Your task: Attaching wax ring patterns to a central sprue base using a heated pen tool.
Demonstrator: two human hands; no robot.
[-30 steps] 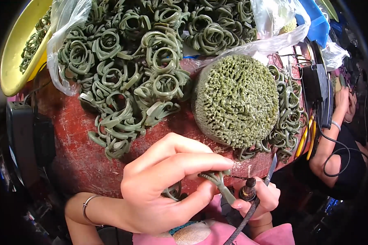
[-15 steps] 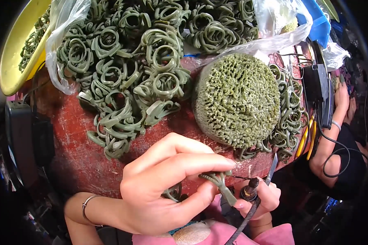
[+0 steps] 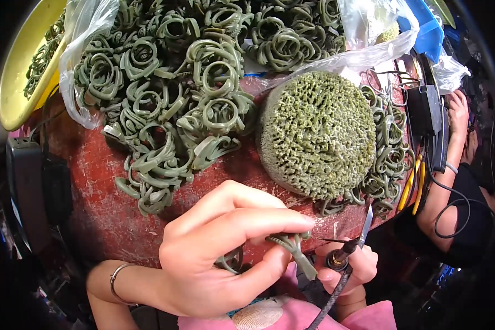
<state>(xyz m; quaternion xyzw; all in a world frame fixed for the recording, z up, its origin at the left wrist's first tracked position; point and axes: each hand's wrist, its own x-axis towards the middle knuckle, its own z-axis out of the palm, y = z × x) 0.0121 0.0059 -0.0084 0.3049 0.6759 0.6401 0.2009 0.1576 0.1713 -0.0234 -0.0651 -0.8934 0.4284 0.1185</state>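
- Far left: yellow plastic basin (image 3: 17, 82) w/ a few green rings inside, at the bench edge; dark box (image 3: 27, 187) w/ a cable sits below it.
- Left-centre: big heap of green wax ring patterns (image 3: 170, 99) spills out of a clear plastic bag (image 3: 82, 55) onto the worn red bench top (image 3: 99, 214).
- Left hand (image 3: 214, 258), bracelet on wrist: thumb and forefinger pinched shut on a small green wax ring piece w/ stem (image 3: 291, 247), held just over the near bench edge, stem pointing down-right.
- Step, as I read it: trimming or touching up the wax piece w/ a heated pen tool. Next move prob. needs the tip brought to the piece's stem, light touch – wax looks soft, thin, easy to deform.
- Right hand (image 3: 346, 269): fingers closed round a dark pen-like tool w/ brass collar and cord (image 3: 338, 258), low beside the left hand; tip close to the piece, can't tell if touching.
- Centre-right: dome-shaped green wax cluster, honeycomb-like (image 3: 319, 132), stands on the bench, more rings (image 3: 388, 159) round its right side. A thin blade (image 3: 366, 217) stands just past the tool – close, could snag.
- Top right: blue plastic tub (image 3: 423, 27), more clear bags.
- Far right: another person's arm (image 3: 445, 181) in a dark top, yellow-handled tools (image 3: 412, 187) and cables beside it.
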